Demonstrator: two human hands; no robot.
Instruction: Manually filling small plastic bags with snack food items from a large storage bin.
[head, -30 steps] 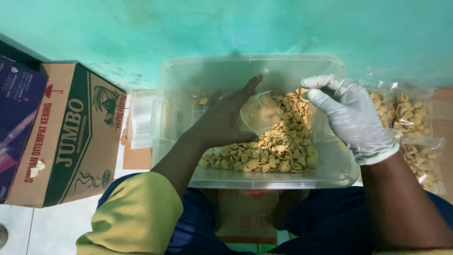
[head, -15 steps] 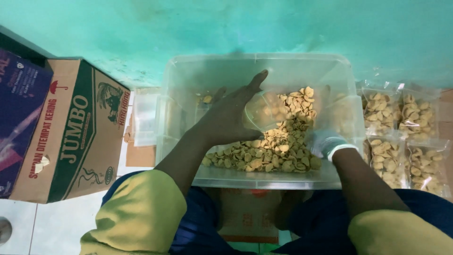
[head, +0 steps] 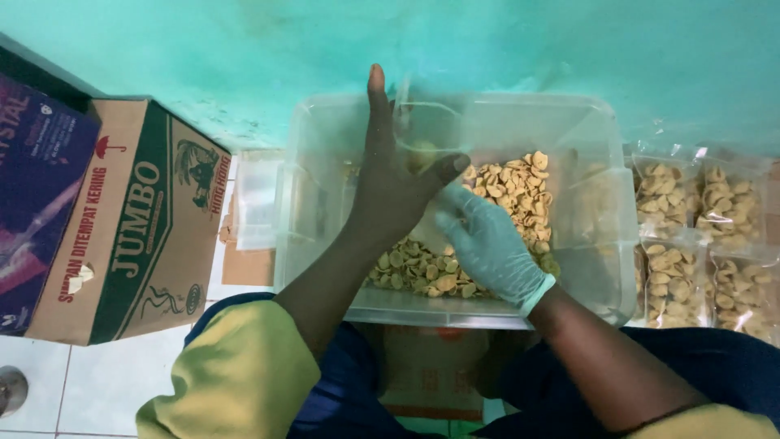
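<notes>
L hand point(head: 390, 187), bare, has its grip closed on a small clear plastic bag point(head: 426, 134): thumb pinches the bag's near side against the palm, fingers stretched flat and pointing away toward the wall, bag mouth held open w/ a few crackers inside. R hand point(head: 487, 244), in a pale green glove, sits just below and beside the bag, fingers curled loosely, touching the bag's lower edge; can't tell if it holds any pieces. Both hands are inside a clear plastic tub point(head: 601, 276), over a heap of yellowish shell-shaped crackers point(head: 512, 191) covering the tub bottom. Right of the tub, filled cracker packets point(head: 699, 236) lie side by side. Left of it, a green-and-brown cardboard box point(head: 130, 219) lies on the white tiled floor point(head: 97, 390), w/ a purple box point(head: 32, 187) beside that. Turquoise wall point(head: 528, 41) behind.
</notes>
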